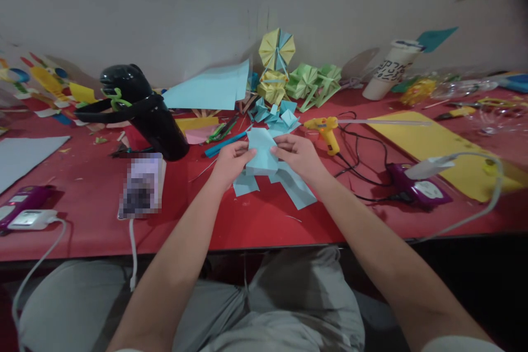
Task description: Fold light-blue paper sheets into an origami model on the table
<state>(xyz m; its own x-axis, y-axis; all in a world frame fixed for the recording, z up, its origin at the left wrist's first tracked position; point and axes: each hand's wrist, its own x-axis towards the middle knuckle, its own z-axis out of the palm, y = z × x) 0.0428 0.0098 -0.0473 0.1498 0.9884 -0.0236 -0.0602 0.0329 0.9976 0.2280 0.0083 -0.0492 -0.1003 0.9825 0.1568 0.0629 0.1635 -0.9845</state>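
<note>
Blue paper [263, 151] (one piece) is held in two hands [231, 163] [300, 157].

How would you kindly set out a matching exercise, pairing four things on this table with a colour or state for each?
Things:
1. light blue paper piece
2. glue gun
3. bottle
4. cup

Colours or states:
A. yellow, right of both hands
B. white, marked in black
C. held between the left hand and the right hand
D. black, left of both hands

Right pairs: 1-C; 2-A; 3-D; 4-B
</note>
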